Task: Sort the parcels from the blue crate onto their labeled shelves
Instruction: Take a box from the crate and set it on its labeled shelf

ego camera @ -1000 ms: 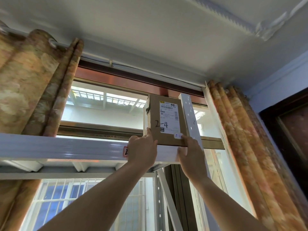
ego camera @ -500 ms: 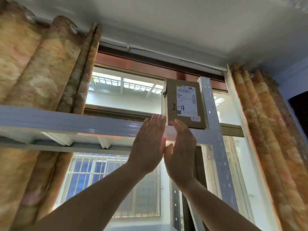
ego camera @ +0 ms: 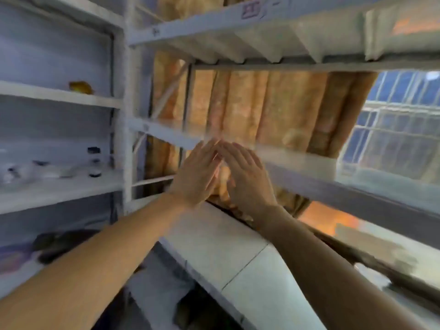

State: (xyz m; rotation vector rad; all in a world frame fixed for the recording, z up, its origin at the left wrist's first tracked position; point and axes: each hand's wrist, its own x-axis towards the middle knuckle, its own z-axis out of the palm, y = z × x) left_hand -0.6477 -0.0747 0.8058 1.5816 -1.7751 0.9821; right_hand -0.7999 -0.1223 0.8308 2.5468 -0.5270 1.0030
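While two bare forearms reach forward, the left hand [ego camera: 198, 172] and right hand [ego camera: 247, 178] are spread flat, fingertips meeting, holding nothing. Three blurred white shelves [ego camera: 309, 163] cross one orange curtain [ego camera: 262, 106].

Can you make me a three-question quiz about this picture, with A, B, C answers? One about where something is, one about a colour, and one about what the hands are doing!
1. Where is the window?
A. on the right, behind the shelves
B. on the far left
C. not in the picture

2. What colour is the curtain?
A. green
B. orange-tan
C. black

3. What are the two hands doing?
A. holding a box
B. open and empty, fingertips close together
C. making fists

Answers:
1 A: the window with its grid of bars shows at the right edge, behind the shelf.
2 B: the curtain hanging behind the shelves is orange-tan.
3 B: the left hand and right hand are flat and spread, with nothing in them.
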